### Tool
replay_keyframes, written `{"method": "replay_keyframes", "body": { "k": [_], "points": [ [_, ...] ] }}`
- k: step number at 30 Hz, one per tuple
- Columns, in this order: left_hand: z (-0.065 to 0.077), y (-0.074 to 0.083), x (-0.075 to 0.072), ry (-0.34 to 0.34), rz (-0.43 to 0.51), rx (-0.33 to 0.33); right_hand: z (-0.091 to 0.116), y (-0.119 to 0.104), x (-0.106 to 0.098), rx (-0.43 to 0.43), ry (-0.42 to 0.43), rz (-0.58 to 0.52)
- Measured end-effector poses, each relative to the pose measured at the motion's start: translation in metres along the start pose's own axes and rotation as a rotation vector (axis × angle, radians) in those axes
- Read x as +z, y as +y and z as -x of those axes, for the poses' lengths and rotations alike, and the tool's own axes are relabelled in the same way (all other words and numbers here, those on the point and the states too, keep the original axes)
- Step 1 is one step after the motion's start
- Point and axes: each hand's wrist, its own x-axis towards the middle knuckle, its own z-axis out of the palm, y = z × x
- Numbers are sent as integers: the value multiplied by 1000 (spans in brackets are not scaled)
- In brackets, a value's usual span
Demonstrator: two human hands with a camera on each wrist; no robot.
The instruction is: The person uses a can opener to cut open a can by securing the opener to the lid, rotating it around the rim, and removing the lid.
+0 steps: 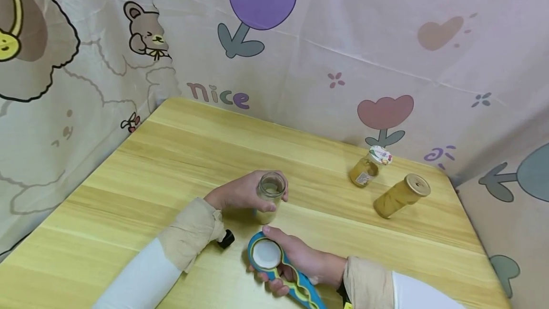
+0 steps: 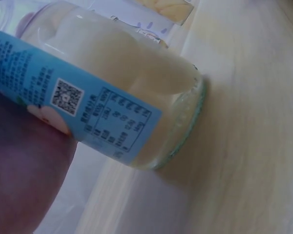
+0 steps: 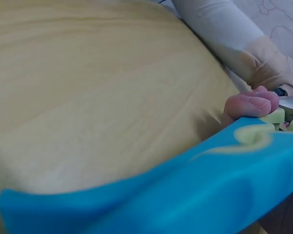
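Observation:
My left hand [image 1: 246,190] grips an open-topped glass jar [image 1: 271,187] on the table. In the left wrist view the jar [image 2: 122,53] has a blue printed label [image 2: 68,97] and pale, cloudy contents, and its base is right at the tabletop. A blue jar opener [image 1: 303,284] with wavy yellow inner edges is held in my right hand [image 1: 302,256], thumb along its ring end. Inside that ring sits a round white jar lid [image 1: 267,254]. In the right wrist view the opener's blue handle [image 3: 185,190] crosses the foreground, with curled fingertips [image 3: 251,105] over its edge.
Toward the back right stand two lidded jars with yellowish contents: a small jar [image 1: 364,170] with a patterned lid, and a taller jar [image 1: 396,197] with a metal lid. Printed cloth [image 1: 317,61] hangs behind the wooden table [image 1: 128,194] and along both sides.

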Motion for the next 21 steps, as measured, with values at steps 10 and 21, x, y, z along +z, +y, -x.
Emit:
{"method": "replay_keyframes", "body": {
  "k": [10,21],
  "points": [
    [0,0,1,9,-27,17,-10,-4,1,111,58,-112],
    [-2,-1,1,20,-54,25,-10,-6,0,131,46,-158]
  ]
}}
